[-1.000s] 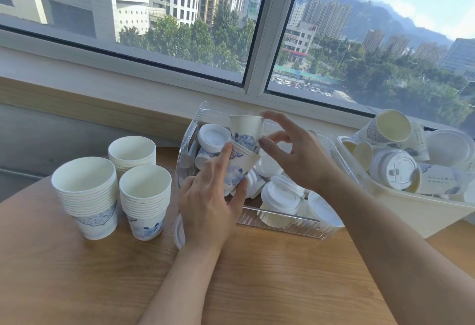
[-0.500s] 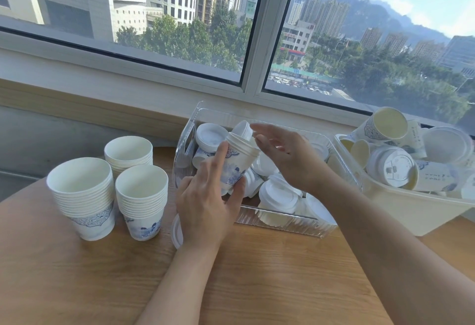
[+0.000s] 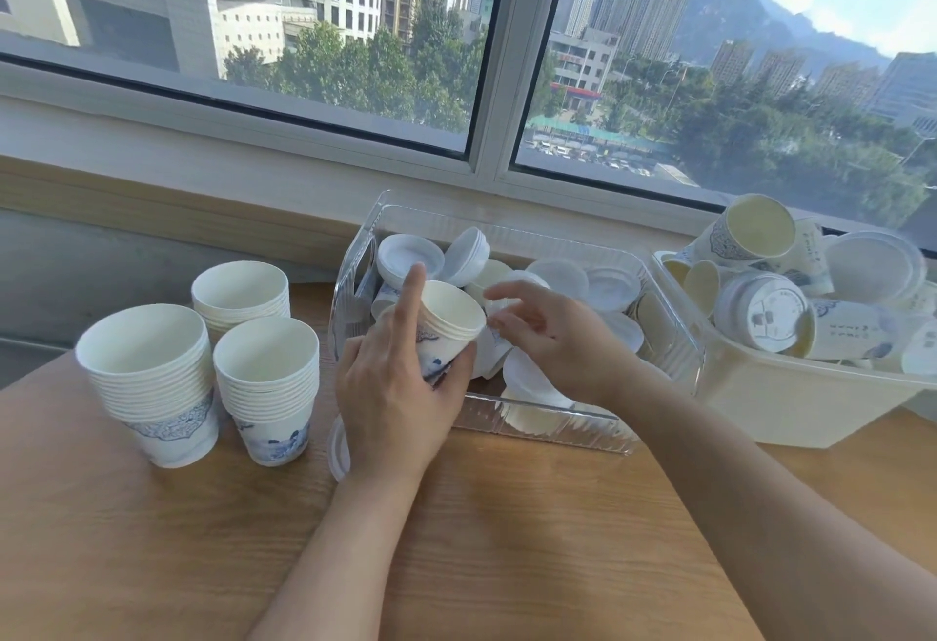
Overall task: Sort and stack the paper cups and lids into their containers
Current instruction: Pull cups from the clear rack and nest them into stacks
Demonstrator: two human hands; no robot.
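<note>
Paper cup (image 3: pixel 446 323) beside clear bin rim (image 3: pixel 552 420)

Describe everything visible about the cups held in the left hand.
The held cups are a small nested stack of white paper cups, several rims showing below the open mouth, with a blue print low on the outer one. No lid is on top. They tilt, mouth up and to the right, over the clear bin's near left end. The left hand grips them, index finger raised; the right hand is beside them.

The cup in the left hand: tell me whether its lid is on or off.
Off. The cup gripped by the left hand shows a bare open mouth, tilted toward the right hand.
</note>
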